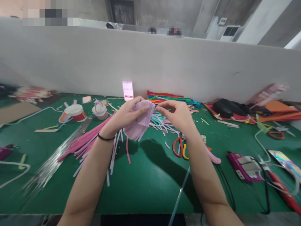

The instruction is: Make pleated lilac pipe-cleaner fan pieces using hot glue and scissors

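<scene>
My left hand [135, 111] is closed around a lilac ribbed piece [138, 127] that looks made of pipe cleaners laid side by side. Its thumb presses the front face, and the fingers behind are partly hidden. At the upper right edge of that piece, my right hand [175, 114] has thumb and forefinger pinched together; whatever lies between them is too small to make out. Below and to the left are loose pink pipe cleaners [81, 146] and lilac ones [113, 157]. Scissors [178, 147] with red and yellow handles lie under my right wrist.
A phone [128, 91] leans on the white partition [150, 62]. Coloured pipe cleaners [164, 95] are bundled behind my hands. Left are a paper cup [78, 113], a lidded cup [100, 111] and thin wires [56, 157]. Right are a purple power strip [237, 166], cables and another phone [284, 161].
</scene>
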Tool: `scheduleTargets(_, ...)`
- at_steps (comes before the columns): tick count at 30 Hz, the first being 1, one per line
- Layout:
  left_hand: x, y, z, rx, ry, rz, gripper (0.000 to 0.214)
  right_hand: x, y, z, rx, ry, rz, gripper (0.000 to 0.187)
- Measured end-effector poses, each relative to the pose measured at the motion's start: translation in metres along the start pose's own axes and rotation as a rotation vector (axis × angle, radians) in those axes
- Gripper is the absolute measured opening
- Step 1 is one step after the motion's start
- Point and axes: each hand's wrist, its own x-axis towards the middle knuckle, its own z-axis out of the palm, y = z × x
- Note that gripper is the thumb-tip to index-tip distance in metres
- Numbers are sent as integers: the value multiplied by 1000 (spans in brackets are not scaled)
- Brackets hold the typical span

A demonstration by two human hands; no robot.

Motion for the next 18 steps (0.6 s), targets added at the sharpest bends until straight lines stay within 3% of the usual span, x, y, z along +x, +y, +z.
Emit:
scheduleTargets(4, 0, -2, 0, 11, -29, 37, 30, -1, 0, 1, -21, -8, -25, 19)
scheduleTargets(18, 0, 4, 2, -5, -112, -25, 33, -2, -2, 4, -19, -68, -57, 12)
